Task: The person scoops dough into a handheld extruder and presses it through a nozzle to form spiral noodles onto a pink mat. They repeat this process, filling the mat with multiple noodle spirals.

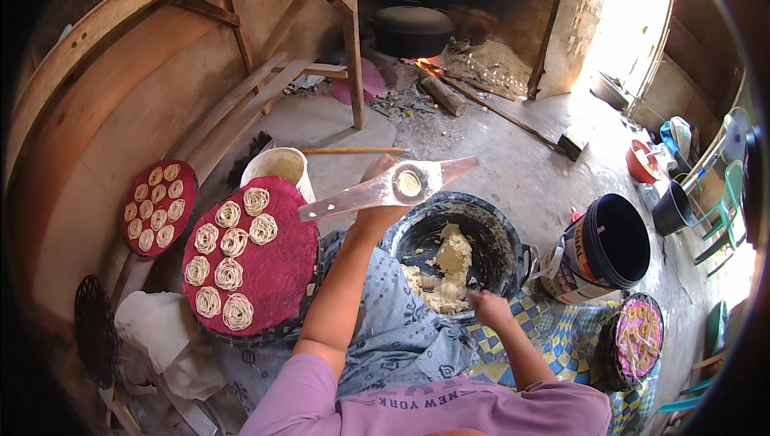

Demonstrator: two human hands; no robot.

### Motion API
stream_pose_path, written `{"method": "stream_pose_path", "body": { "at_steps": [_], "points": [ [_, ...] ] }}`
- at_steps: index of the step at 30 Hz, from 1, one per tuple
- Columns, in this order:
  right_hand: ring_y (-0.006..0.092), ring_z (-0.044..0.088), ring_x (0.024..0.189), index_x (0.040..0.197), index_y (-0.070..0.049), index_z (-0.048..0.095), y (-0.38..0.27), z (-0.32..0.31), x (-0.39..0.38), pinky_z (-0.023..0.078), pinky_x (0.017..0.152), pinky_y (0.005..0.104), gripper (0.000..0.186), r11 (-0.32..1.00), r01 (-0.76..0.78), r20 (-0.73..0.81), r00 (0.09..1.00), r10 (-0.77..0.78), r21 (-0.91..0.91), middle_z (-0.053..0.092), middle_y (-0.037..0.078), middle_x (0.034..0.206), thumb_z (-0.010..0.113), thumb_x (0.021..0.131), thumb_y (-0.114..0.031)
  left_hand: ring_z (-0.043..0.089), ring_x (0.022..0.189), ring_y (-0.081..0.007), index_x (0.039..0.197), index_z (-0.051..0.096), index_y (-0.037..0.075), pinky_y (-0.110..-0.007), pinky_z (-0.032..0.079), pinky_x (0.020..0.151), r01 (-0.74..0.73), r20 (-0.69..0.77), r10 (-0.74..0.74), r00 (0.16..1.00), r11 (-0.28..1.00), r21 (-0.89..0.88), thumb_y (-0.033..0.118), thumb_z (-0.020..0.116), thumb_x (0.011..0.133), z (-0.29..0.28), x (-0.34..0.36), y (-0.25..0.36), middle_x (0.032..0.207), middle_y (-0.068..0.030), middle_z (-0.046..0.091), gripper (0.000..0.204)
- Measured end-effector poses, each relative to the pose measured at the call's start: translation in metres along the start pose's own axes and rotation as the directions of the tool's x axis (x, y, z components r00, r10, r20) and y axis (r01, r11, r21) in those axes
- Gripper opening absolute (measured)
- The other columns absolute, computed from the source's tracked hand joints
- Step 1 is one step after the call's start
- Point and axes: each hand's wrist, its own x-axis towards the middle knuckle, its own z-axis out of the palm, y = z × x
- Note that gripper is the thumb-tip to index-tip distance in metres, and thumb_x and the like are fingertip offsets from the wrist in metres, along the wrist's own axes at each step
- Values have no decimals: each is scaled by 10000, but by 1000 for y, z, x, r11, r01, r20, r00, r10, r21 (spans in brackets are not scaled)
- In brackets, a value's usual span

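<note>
The largest thing near me is a round tray with a red cloth cover (277,275), left of the fingers of my left hand (380,168). A black basin (504,227) sits below and right of those fingers, its inner wall smeared with dough. Out to the right of my right hand (489,310) stands a tall bucket (571,253), black inside. My left fingers, mostly hidden behind it, are closed around a long wooden press (346,198); pale dough fills the round hole at its middle. The loose lump of dough (454,255) lies in the basin, just ahead and left of my right fingers. That hand is over the basin's near edge, too blurred for me to tell whether its fingers are spread or pinching something. Smallest are nine coiled noodle nests (228,273) on the red cloth, left of my left fingers.
</note>
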Motion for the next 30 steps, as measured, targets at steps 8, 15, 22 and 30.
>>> {"method": "stream_pose_path", "body": {
  "at_steps": [8, 15, 22, 30],
  "points": [
    [317, 523, 1228, 1328, -100, 579, -56, -94, 42, 358, 1068, 428, 645, 458, 148, -41, 971, -235, 877, 527, 182, 1342, 383, 971, -601, 528, 807, -147, 875, 534, 111, -326, 468, 784, 34, 63, -332, 941, -92, -995, 28, 661, 779, -98, 1, 36, 862, -28, 505, 180],
    [175, 481, 408, 1523, -104, 198, -175, -155, -20, 398, 332, 267, 974, -250, -931, 61, 275, -960, 267, 602, 267, 931, 333, 859, -803, 590, 1030, -231, 992, 574, 84, -411, 470, 898, 76, 110, -615, 781, -82, -994, 75, 657, 818, -142, -49, 58, 1021, -78, 601, 193],
    [90, 354, 363, 1484, -55, 281, -198, -209, -13, 357, 328, 210, 936, -152, -101, -14, 788, -615, 983, 422, 31, 595, 300, 887, -776, 645, 922, -168, 1140, 609, 54, -331, 516, 838, 432, -285, -439, 852, 897, -91, 121, 822, 733, -204, -140, 48, 1025, -88, 682, 464],
    [395, 678, 863, 1480, 33, 223, -258, -248, -14, 529, 785, 462, 858, 151, 953, -434, 256, -864, 263, 667, 229, 1025, 571, 907, -504, 691, 880, -264, 1074, 667, 80, -394, 526, 815, 646, 210, -614, 761, 747, -158, 320, 739, 825, -229, -158, 98, 956, -118, 702, 353]
  ]
}}
